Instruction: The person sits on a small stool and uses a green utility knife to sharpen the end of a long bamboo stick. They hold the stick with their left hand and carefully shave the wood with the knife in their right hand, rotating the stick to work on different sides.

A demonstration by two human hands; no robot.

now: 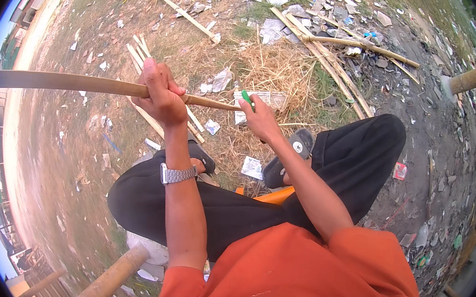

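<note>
Bamboo strip (65, 83) — in left hand (163, 95); green handle (248, 99) — in right hand (263, 120).

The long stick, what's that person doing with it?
Someone in an orange shirt sits with a long, flat, wood-coloured strip held crosswise. The left hand grips it partway along, and the rest sticks out to the left. The right hand holds a small green thing by the strip's other end; whether that touches the strip, I can't tell. More strips lie on the littered ground, some beside dry straw.
</note>
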